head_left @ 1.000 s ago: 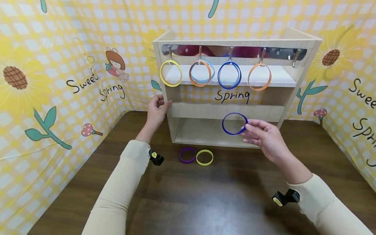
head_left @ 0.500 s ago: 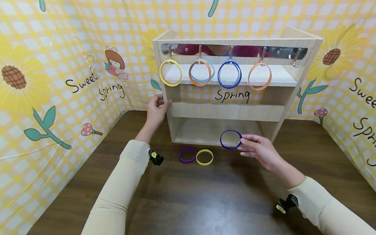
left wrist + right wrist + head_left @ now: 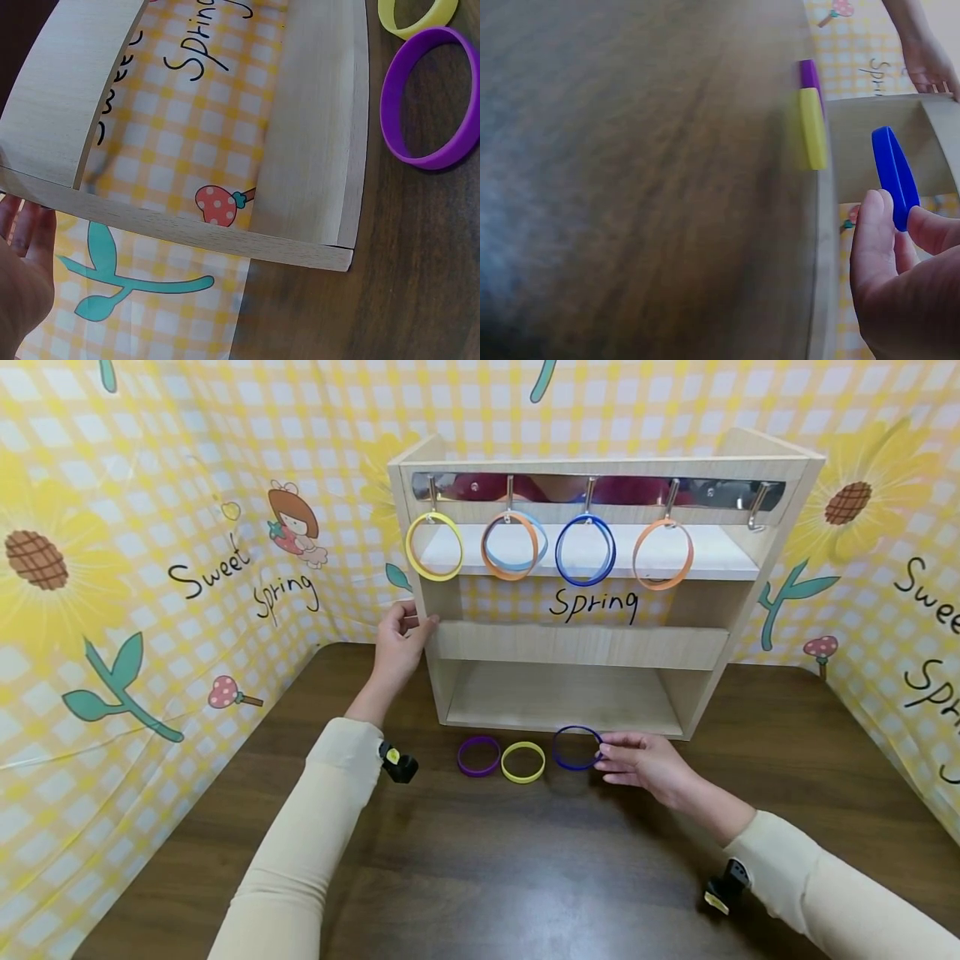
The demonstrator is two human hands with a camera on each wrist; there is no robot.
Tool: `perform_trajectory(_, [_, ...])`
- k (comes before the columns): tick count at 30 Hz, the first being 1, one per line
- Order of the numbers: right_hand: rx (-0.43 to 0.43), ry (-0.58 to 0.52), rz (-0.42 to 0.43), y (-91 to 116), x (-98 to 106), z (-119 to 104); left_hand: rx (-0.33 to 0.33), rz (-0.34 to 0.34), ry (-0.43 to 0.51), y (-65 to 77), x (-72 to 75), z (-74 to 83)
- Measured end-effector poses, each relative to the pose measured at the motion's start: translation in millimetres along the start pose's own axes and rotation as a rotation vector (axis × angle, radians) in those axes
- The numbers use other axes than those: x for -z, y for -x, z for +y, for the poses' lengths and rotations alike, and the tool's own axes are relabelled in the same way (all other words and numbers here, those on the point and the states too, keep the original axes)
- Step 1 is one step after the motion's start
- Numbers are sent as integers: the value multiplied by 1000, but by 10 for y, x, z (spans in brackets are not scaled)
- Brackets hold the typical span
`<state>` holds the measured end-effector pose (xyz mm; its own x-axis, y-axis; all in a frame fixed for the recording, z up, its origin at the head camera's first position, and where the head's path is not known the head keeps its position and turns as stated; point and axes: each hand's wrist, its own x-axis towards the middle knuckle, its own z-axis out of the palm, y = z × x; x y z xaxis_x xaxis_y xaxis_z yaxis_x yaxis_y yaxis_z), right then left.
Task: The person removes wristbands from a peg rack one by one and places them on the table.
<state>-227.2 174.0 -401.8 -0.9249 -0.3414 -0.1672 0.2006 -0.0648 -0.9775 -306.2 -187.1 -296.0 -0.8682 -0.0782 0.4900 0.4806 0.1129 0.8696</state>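
My right hand (image 3: 648, 766) pinches a blue silicone wristband (image 3: 576, 769) between thumb and fingers, low in front of the wooden shelf unit (image 3: 577, 646). In the right wrist view the blue wristband (image 3: 892, 176) stands edge-on at the fingertips. Whether it touches the table, I cannot tell. My left hand (image 3: 400, 647) holds the unit's left side panel, thumb at the front edge and fingers behind. On the table, a purple wristband (image 3: 477, 774) and a yellow wristband (image 3: 522, 781) lie side by side, left of the blue one.
A metal hook rail (image 3: 630, 493) spans the unit's top. From its hooks hang a yellow band (image 3: 409, 556), an orange band (image 3: 487, 560) with a light blue one, blue bands (image 3: 585, 583) and another orange band (image 3: 636, 556). The rightmost hook (image 3: 757, 510) carries no band.
My right hand has lowered the blue wristband from in front of the unit's lower panel to near the table, moving slightly left, beside the yellow band. The left hand stays put.
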Motion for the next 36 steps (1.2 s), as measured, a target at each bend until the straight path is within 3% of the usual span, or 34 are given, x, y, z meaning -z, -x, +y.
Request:
perform_trajectory(18, [-72,77,30,-96,-7,167,3,3,-3,-6,-6,-11])
perform_trajectory(36, [-96,178,58,-137,-78,179,-5,-2,-11,-3,1,-9])
